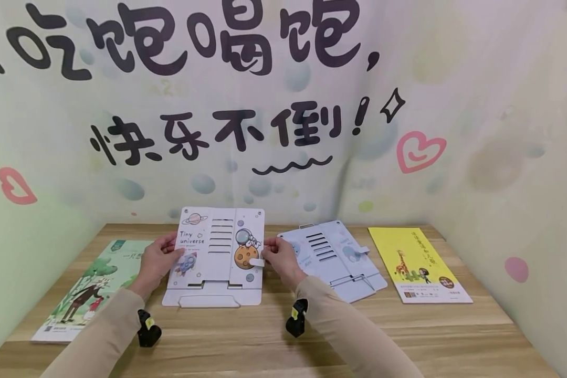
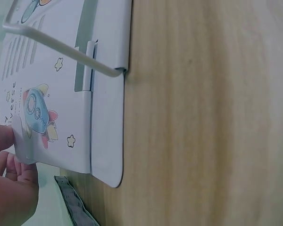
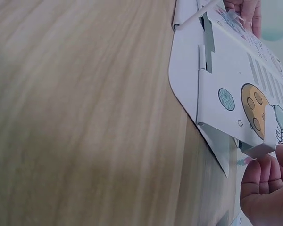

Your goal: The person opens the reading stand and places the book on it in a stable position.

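Observation:
A white book stand (image 1: 222, 262) printed with "Tiny universe", a rocket and an astronaut leans back on its flat base on the table. My left hand (image 1: 157, 265) pinches its left edge, thumb on the front beside the rocket and fingers behind, as the left wrist view also shows. On the opposite edge, my right hand (image 1: 283, 260) holds the side by the white page clip (image 3: 270, 125), with curled fingers partly behind the panel. A white wire bar (image 2: 61, 47) sticks out at the front of the base.
A second, bluish book stand (image 1: 331, 257) lies folded to the right, partly behind my right hand. Beyond it is a yellow book (image 1: 418, 268). A green illustrated book (image 1: 92, 294) lies at the left, partly under my left arm. A printed cloth backdrop (image 1: 283, 189) hangs behind the wooden table (image 1: 227, 346).

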`<action>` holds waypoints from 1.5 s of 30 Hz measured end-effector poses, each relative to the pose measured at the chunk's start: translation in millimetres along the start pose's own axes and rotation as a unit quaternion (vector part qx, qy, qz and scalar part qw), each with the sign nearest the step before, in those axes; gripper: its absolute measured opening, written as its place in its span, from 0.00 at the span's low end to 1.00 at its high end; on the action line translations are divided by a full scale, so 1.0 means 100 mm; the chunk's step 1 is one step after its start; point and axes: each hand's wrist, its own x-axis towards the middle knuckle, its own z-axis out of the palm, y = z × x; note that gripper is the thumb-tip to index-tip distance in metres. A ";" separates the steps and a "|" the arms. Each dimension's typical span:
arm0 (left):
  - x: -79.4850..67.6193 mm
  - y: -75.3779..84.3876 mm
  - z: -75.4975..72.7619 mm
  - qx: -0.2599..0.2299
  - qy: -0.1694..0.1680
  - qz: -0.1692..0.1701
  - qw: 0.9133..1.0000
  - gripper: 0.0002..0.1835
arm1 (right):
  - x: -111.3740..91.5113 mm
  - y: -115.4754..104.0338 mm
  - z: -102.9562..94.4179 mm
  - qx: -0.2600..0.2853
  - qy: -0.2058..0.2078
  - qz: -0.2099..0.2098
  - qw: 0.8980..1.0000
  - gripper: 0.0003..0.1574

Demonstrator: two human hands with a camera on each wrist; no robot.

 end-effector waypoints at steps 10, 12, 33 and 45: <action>0.22 -0.29 0.05 -0.013 0.050 0.016 0.999 0.26 | -0.03 -0.06 -0.02 -0.006 0.004 -0.020 1.000 0.10; 0.31 -0.42 0.06 -0.010 0.059 0.025 0.998 0.26 | -0.03 -0.07 -0.02 -0.012 0.004 -0.029 1.000 0.09; -0.14 0.08 -0.17 -0.040 0.001 0.041 0.998 0.23 | -0.17 -0.11 -0.12 -0.079 -0.039 -0.120 0.989 0.06; -0.19 0.21 -0.23 -0.025 0.073 0.076 0.994 0.22 | -0.22 -0.11 -0.11 -0.092 -0.046 -0.127 0.987 0.05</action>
